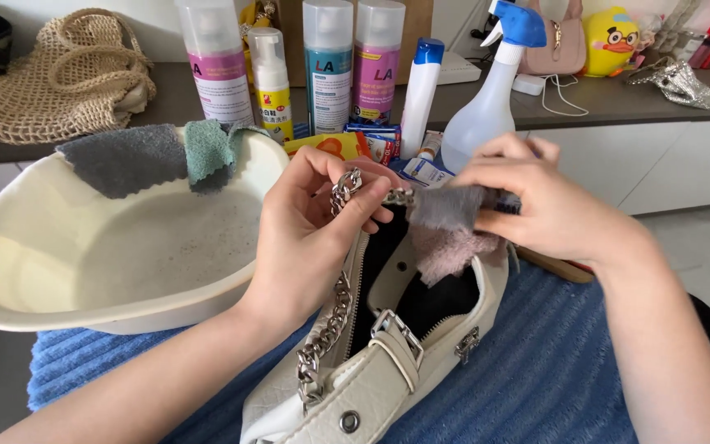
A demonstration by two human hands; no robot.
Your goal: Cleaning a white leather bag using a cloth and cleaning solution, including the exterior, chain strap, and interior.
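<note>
A cream-white handbag [371, 386] with a black lining lies open on a blue ribbed towel [536, 370]. Its silver chain strap [326, 333] runs up from the bag's left side. My left hand [310, 234] pinches the upper links of the chain [345, 191] and holds them taut. My right hand [536, 201] grips a grey and pink cloth [445, 226] pressed around the chain just right of my left fingers.
A cream wash basin [67, 255] stands at the left, with grey and green cloths [158, 156] draped over its rim. Behind stand several cleaner bottles [330, 66] and a spray bottle [486, 99]. A net bag [51, 74] and a yellow duck toy [610, 37] rest on the counter.
</note>
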